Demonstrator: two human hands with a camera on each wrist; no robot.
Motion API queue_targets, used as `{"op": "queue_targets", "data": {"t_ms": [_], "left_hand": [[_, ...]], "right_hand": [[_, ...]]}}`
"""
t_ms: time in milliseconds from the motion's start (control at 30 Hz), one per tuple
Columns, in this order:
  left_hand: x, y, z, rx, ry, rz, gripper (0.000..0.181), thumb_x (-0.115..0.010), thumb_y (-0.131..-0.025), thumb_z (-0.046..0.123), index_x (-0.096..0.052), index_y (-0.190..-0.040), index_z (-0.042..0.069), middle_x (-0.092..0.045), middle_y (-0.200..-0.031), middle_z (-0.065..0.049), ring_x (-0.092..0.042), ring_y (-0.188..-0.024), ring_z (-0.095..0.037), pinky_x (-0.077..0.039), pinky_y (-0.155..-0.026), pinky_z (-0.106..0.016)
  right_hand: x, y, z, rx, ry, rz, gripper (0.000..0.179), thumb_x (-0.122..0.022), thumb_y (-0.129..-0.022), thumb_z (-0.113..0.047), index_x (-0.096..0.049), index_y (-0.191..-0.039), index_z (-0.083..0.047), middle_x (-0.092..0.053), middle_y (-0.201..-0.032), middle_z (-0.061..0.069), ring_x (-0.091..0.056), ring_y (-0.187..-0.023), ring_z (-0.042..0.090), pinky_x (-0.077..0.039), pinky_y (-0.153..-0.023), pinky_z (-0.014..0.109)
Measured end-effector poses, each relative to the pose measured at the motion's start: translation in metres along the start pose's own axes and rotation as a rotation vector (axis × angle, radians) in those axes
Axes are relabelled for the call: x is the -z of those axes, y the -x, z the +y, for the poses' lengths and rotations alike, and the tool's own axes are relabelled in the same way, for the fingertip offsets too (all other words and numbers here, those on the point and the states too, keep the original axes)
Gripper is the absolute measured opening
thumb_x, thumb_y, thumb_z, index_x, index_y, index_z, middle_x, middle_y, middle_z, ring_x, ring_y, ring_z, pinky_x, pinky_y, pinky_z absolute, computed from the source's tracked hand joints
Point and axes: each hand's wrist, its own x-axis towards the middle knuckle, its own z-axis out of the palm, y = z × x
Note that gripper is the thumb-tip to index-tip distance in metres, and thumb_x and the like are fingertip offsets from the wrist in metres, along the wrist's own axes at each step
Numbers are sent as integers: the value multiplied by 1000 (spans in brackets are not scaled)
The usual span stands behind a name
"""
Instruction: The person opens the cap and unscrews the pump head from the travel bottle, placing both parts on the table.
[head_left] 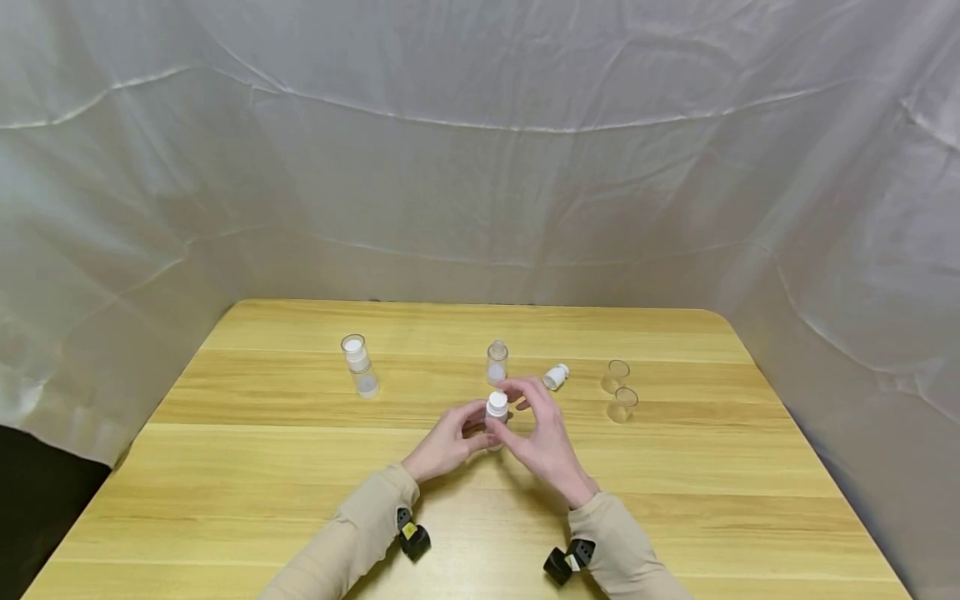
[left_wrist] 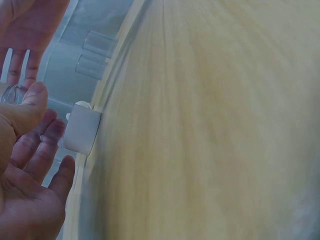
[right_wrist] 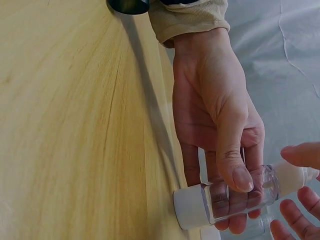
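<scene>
Right hand (head_left: pixel 546 432) high on bottle (head_left: pixel 497 407), left hand (head_left: pixel 446 442) lower

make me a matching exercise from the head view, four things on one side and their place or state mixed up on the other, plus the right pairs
Things
1. loose white top
2. pair of clear cups
3. left hand
4. untouched bottle with a white top

Place or state
A. gripping the held bottle
B. standing on the left part of the table
C. lying on its side
D. one nearer than the other, on the right part of the table

Right pairs
1-C, 2-D, 3-A, 4-B
</scene>
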Motion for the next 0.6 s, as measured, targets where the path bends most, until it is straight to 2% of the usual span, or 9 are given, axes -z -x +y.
{"op": "queue_targets", "data": {"t_ms": [167,300,500,600], "left_hand": [[0,0,1,4,-1,4,46,-66,-95,10,-55,-139,4,-61,-142,-17,-56,-134,-34,-40,-120,-53],[0,0,1,4,17,0,47,-66,-95,9,-54,-140,4,-61,-142,-18,-57,-133,-35,-41,-119,-53],[-1,-1,0,6,25,-4,46,-65,-95,8,-54,-140,3,-60,-142,-18,-57,-133,-34,-42,-119,-51],[-1,0,0,10,19,-1,47,-66,-95,10,-54,-140,4,-61,-142,-18,-57,-133,-34,-41,-119,-52]], "right_hand": [[-1,-1,0,12,0,19,44,-84,-77,-3,-66,-117,-6,-67,-108,9,-62,-92,22,-58,-80,36],[0,-2,-1,34,6,5,41,-81,-77,1,-66,-115,-5,-69,-108,10,-63,-94,22,-59,-80,38],[2,-2,-2,5,1,-38,47,-80,-79,-1,-64,-122,-5,-67,-113,9,-62,-103,20,-57,-84,43],[2,-2,-2,2,-4,-34,48,-82,-78,-3,-63,-122,-5,-67,-112,9,-61,-101,19,-57,-84,42]]}}
